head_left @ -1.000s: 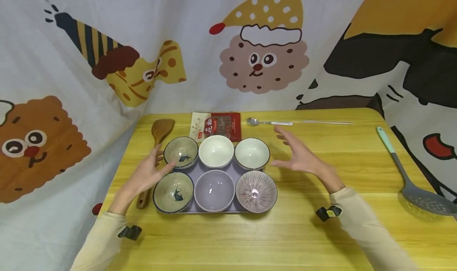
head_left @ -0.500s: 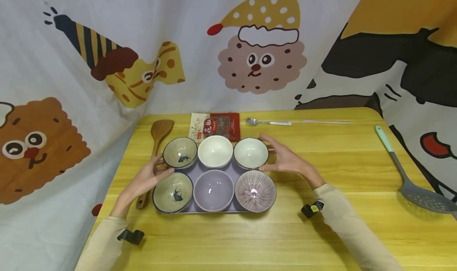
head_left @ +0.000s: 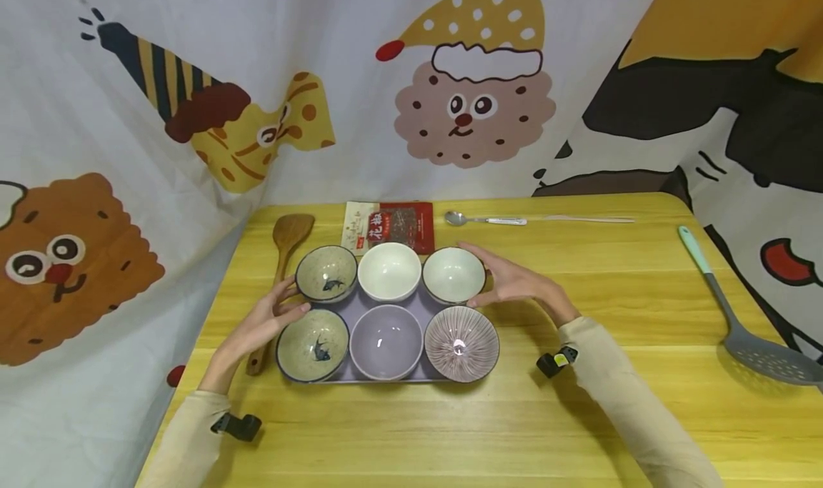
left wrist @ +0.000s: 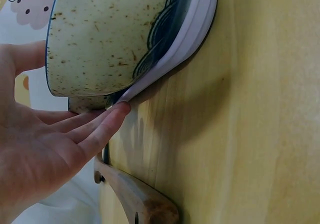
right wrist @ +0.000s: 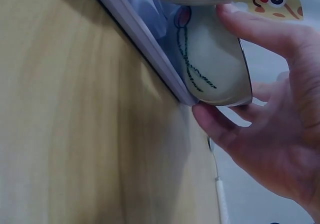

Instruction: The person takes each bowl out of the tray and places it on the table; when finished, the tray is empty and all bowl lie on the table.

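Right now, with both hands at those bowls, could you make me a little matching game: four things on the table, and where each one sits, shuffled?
Things:
1. Tray
2. Striped bowl
3. Wooden spatula
4. Slotted turner

Places:
A. Far over on the person's right
B. At the right end of the row nearer the person
C. Beneath the six bowls
D. Left of the bowls, partly hidden by the left hand

Pairs: 1-C, 2-B, 3-D, 4-A
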Tool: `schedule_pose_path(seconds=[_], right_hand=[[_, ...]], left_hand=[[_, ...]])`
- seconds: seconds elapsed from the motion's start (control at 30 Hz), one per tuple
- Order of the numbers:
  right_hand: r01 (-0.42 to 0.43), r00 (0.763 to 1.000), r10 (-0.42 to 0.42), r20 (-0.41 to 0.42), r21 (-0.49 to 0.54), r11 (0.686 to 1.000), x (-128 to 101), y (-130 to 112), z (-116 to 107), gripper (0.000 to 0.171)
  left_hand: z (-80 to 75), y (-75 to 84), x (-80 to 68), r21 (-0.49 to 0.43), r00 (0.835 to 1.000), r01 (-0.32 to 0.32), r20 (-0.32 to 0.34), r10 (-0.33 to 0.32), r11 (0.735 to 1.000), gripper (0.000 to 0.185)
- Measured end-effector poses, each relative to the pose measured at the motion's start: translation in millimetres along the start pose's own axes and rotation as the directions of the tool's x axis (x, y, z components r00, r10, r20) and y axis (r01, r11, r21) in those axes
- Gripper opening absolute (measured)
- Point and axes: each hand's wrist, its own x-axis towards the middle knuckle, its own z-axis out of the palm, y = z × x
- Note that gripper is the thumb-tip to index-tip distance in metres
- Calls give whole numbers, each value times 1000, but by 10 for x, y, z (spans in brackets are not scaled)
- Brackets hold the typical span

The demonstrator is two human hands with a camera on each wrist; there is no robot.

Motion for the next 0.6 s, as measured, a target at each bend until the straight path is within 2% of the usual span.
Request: schedule_pose_path(seconds=[0.2, 0.43, 0.6], right_hand=[[-19, 1000, 19, 10, 39, 999, 36, 5, -22, 118], [-17, 995, 16, -98, -1, 1000, 29, 87, 32, 115], [-19, 984, 20, -176, 8, 1000, -35, 145, 69, 113]], left_hand=[[5, -2, -5, -13, 1000, -2, -2, 2, 1000, 82], [18, -9, -16, -30, 1000, 2, -11, -2, 1000, 80], [29, 5, -20, -33, 1000, 8, -8, -8, 999, 79]])
